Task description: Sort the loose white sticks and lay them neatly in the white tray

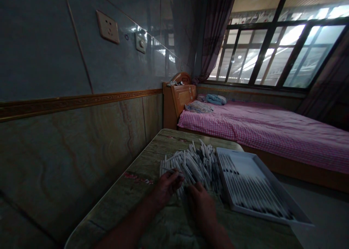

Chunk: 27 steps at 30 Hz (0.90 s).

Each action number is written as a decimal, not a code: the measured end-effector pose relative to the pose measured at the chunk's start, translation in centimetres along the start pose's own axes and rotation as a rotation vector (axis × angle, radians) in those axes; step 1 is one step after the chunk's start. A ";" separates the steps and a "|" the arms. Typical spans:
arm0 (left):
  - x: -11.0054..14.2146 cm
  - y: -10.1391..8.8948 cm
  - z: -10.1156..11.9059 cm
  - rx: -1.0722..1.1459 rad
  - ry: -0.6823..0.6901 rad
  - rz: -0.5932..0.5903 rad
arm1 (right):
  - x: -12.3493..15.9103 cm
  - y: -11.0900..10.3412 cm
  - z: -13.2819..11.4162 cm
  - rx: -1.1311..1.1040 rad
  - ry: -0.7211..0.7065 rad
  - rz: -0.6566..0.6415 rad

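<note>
A loose heap of thin white sticks lies on the bench, just beside a white tray, where more sticks rest side by side in an orderly row with their dark bands lined up. The left hand is at the near edge of the heap, its fingers drawn narrow and pinching what looks like a single stick. The right hand is just beside it, its fingers curled down against the heap; from this view, I cannot tell whether they hold anything. Sticks this thin seem best taken a few at a time from the loose edge and squared between the fingertips, so that the heap does not slide. The bench has a wood-patterned top and stands against a tiled wall with a socket on it. Beyond it lies a bed with a pink checked sheet, and farther off a curtain hangs beside a window.
</note>
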State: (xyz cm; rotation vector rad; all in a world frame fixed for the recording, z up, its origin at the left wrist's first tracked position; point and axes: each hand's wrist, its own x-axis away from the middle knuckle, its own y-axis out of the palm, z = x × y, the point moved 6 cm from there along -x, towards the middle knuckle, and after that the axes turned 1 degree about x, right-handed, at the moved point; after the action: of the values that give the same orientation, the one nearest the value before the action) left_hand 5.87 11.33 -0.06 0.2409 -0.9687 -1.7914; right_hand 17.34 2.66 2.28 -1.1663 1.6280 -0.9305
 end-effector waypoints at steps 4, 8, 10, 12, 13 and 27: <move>0.3 0.4 0.0 -0.010 0.001 0.000 | -0.1 0.1 -0.1 0.066 0.003 -0.004; 0.4 0.5 -0.1 -0.025 -0.006 0.018 | -0.2 0.4 0.1 0.094 0.009 0.023; 0.4 0.4 -0.2 -0.041 -0.017 0.024 | -0.2 0.4 0.2 0.107 0.011 0.048; 0.4 0.3 -0.3 -0.057 -0.022 0.028 | -0.1 0.3 0.3 0.121 0.010 0.068; 0.3 0.2 -0.3 -0.064 -0.020 0.028 | -0.1 0.3 0.3 0.127 0.004 0.075; 0.4 0.3 -0.4 -0.093 0.002 0.000 | 0.0 0.1 1.0 -0.157 0.047 0.134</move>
State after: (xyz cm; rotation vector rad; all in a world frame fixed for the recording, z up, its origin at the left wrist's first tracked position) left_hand 6.15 10.73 0.01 0.1840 -0.8812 -1.8305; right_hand 18.30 2.64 1.91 -1.1312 1.8208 -0.7610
